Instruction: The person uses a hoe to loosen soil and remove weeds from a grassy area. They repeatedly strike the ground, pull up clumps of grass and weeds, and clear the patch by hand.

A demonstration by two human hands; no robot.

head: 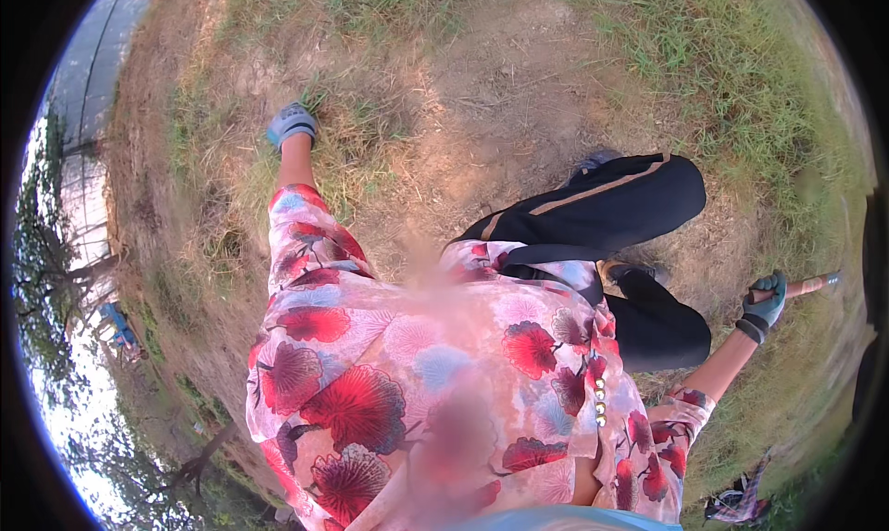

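My left hand (293,124), in a grey and blue work glove, reaches to the ground at the upper left. Its fingers are curled down around green blades of a grass tuft (321,102); the fingertips are hidden. Far out at the right, my right hand (766,302), gloved alike, is closed around the wooden handle (806,286) of a hand tool. The handle points outward to a small metallic part near the picture's rim; the kind of tool cannot be told. That hand is raised off to the side, well apart from the left.
Bare soil (507,86) with dry straw lies ahead, and thicker grass (736,79) grows at the upper right. My bent legs in black trousers (625,198) are right of centre. A plaid cloth item (750,496) lies lower right. Trees (201,461) stand at the left.
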